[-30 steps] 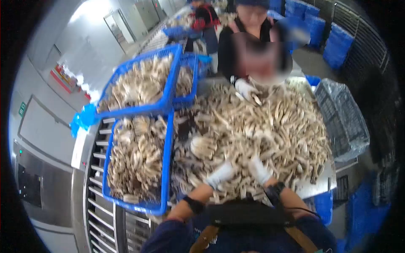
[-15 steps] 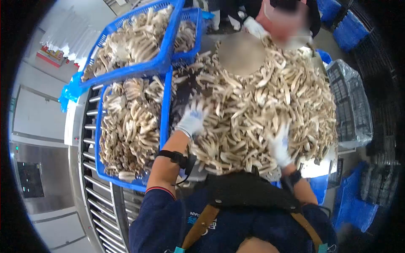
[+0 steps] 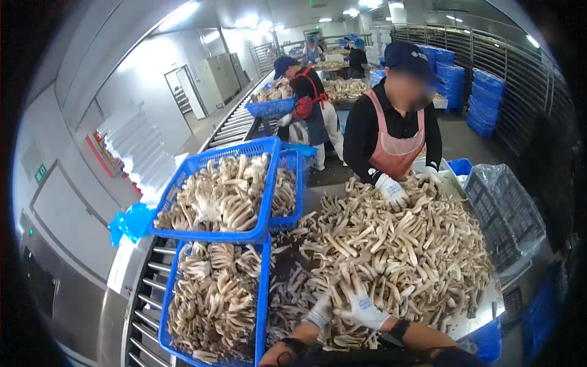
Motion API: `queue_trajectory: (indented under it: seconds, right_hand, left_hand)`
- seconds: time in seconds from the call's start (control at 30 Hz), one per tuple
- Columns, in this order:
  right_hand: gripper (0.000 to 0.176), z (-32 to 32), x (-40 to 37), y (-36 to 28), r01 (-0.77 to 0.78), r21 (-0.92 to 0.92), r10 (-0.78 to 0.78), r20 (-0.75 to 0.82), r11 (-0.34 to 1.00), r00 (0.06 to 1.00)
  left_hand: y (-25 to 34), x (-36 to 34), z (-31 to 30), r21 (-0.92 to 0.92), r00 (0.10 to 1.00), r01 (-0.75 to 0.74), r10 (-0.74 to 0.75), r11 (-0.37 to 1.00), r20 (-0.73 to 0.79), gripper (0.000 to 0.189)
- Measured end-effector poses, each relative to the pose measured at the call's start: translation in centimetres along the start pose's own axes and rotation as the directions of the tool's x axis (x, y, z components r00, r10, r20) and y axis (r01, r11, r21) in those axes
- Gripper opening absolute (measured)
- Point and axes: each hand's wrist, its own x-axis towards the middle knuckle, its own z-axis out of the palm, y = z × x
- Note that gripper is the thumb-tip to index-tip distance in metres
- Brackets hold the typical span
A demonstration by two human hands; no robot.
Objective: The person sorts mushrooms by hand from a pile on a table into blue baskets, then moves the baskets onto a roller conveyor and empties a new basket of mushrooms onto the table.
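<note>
Head: left hand [image 3: 319, 313] half under mushrooms [image 3: 397, 244]

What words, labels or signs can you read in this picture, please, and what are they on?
None reads clearly.
Green sign on the wall: too small.
Cap logo: blurred.
Red poster: too small.
Right hand glove print: blurred.

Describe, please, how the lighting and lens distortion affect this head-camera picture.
Head view: heavy fisheye bows the roller conveyor, with black vignette around the frame; ceiling lights blow out white; the mushroom pile is evenly lit and sharp.
</note>
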Motion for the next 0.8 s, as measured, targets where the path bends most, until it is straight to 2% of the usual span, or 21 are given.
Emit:
queue_trajectory:
  seconds: [0.03, 0.1, 0.13, 0.17, 0.2, 0.23, 0.3, 0.33, 0.37, 0.4, 0.43, 0.47, 0.5, 0.53, 0.57, 0.6, 0.63, 0.67, 0.73, 0.77, 0.8]
  right_hand:
    - [0.085, 0.6, -0.8, 0.3, 0.068, -0.127, -0.075, -0.047, 0.990, 0.996]
    - [0.063, 1.6, -1.2, 4.2, 0.115, -0.098, -0.119, -0.033, 0.989, 0.992]
    - [0.060, 2.2, -1.2, 5.3, -0.005, 0.300, 0.011, -0.018, 0.954, 1.000]
    - [0.057, 2.9, -1.2, 6.5, -0.095, 0.737, 0.143, -0.002, 0.670, 0.990]
    - [0.055, 3.5, -1.3, 7.6, -0.100, 0.946, 0.270, 0.013, 0.309, 0.963]
    - [0.054, 3.0, -1.3, 6.5, -0.113, 0.987, 0.449, 0.152, -0.112, 0.881]
    - [0.060, 6.0, -3.0, 8.0, -0.150, 0.922, 0.340, 0.021, 0.357, 0.940]
    - [0.066, 2.4, -3.5, 3.5, -0.289, 0.790, 0.394, 0.066, 0.541, 0.917]
    - [0.073, -1.5, -4.1, -1.5, -0.416, 0.602, 0.446, 0.110, 0.681, 0.888]
    - [0.075, 0.9, -5.0, -0.1, -0.271, 0.280, 0.314, -0.122, 0.921, 0.942]
    - [0.074, 2.1, -5.2, 1.2, -0.189, 0.382, 0.261, -0.146, 0.905, 0.954]
    - [0.073, 3.3, -5.4, 2.4, -0.104, 0.476, 0.207, -0.169, 0.873, 0.964]
    - [0.070, 3.1, -5.5, 4.3, -0.128, 0.713, 0.230, -0.048, 0.689, 0.972]
    - [0.068, 3.5, -5.2, 6.2, -0.169, 0.888, 0.228, 0.076, 0.427, 0.971]
    - [0.066, 4.7, -5.2, 7.8, -0.190, 0.951, 0.192, 0.144, 0.246, 0.971]
    - [0.065, 5.9, -5.3, 9.2, -0.203, 0.967, 0.157, 0.179, 0.153, 0.971]
    - [0.074, 6.1, -5.2, 9.4, -0.267, 0.957, 0.134, 0.252, 0.115, 0.959]
    - [0.084, 5.1, -4.9, 8.2, -0.332, 0.940, 0.110, 0.322, 0.081, 0.940]
    - [0.085, 3.1, -6.4, 3.2, -0.332, 0.718, 0.167, 0.293, 0.612, 0.941]
    - [0.085, 1.4, -7.1, -0.1, -0.317, 0.512, 0.196, 0.277, 0.798, 0.941]
    - [0.086, 1.7, -7.4, -0.6, -0.154, 0.454, 0.105, 0.133, 0.877, 0.986]
  left_hand:
    - [-1.5, 0.8, -0.8, -0.012, 0.988, -0.111, 0.112, 0.994, 0.103, 0.044]
    - [-3.7, -0.5, 0.8, 0.157, 0.919, -0.389, 0.395, 0.908, -0.007, 0.043]
    - [-3.2, -0.8, 0.6, 0.442, 0.908, -0.411, 0.402, 0.797, 0.119, 0.037]
    - [-3.3, -1.2, 1.4, 0.483, 0.891, -0.448, 0.419, 0.752, 0.174, 0.039]
    - [-3.4, -1.8, 2.2, 0.520, 0.872, -0.486, 0.434, 0.702, 0.228, 0.041]
    - [-3.7, -2.4, 2.7, 0.555, 0.852, -0.519, 0.443, 0.650, 0.279, 0.043]
    - [-4.8, -1.1, 1.3, 0.494, 0.787, -0.609, 0.550, 0.620, 0.280, 0.043]
    - [-4.8, -1.2, 1.0, 0.427, 0.774, -0.632, 0.557, 0.647, 0.300, 0.044]
    - [-4.6, -1.0, 0.2, 0.273, 0.885, -0.453, 0.392, 0.849, 0.249, 0.048]
    - [-4.3, -0.7, -0.6, 0.092, 0.959, -0.231, 0.211, 0.969, 0.188, 0.053]
    - [-3.0, -3.9, 2.8, 0.016, 0.965, -0.186, 0.180, 0.982, 0.189, 0.050]
    - [-3.8, -2.8, 1.2, 0.041, 0.955, -0.195, 0.180, 0.980, 0.235, 0.048]
    - [-4.7, -1.6, -0.3, 0.064, 0.943, -0.204, 0.178, 0.977, 0.282, 0.046]
    - [-5.6, -2.1, -0.2, 0.037, 0.929, -0.315, 0.301, 0.948, 0.214, 0.047]
    - [-6.4, -3.3, 0.7, 0.139, 0.916, -0.380, 0.351, 0.915, 0.195, 0.048]
    - [-6.8, -4.7, 2.1, 0.247, 0.897, -0.438, 0.402, 0.864, 0.186, 0.050]
    - [-6.7, -5.4, 2.9, 0.353, 0.872, -0.490, 0.453, 0.797, 0.187, 0.051]
    - [-6.8, -5.3, 2.0, 0.297, 0.898, -0.439, 0.407, 0.848, 0.165, 0.053]
    - [-8.4, -1.9, -1.6, -0.050, 0.907, -0.344, 0.345, 0.938, 0.242, 0.047]
    - [-10.1, 2.0, -6.0, -0.340, 0.801, -0.152, 0.317, 0.928, 0.507, 0.044]
    - [-11.4, 6.0, -10.7, -0.456, 0.582, 0.179, 0.280, 0.872, 0.764, 0.042]
